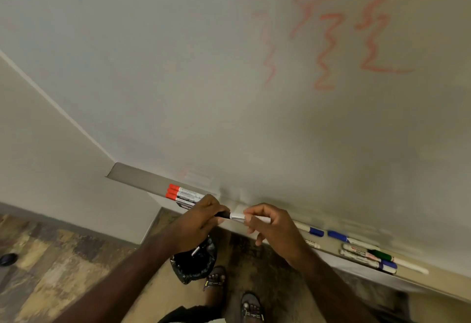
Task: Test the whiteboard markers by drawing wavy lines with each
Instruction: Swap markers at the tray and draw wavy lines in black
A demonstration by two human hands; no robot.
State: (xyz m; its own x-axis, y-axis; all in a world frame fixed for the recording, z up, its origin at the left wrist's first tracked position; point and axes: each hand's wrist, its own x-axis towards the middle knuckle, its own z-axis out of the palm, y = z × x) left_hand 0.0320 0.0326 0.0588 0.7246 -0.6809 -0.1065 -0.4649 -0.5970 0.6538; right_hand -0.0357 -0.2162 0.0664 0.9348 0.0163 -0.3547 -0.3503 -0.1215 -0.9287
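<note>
Just above marker tray (142, 180), black-capped marker (230, 215) held between both hands — left hand (201, 218) curled round cap end, right hand (270, 223) pinching white barrel. Light, stiff, smooth plastic — likely slippery; grip barrel firmly, pull cap straight. Red wavy lines (326, 50) on whiteboard (178, 67) above tray.

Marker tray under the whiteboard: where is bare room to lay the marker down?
The tray is bare at its left end, left of the red-capped markers. A short bare stretch lies between the blue-capped markers and the right hand. The right part is crowded with the green-capped marker and other markers. The left hand covers the middle.
</note>
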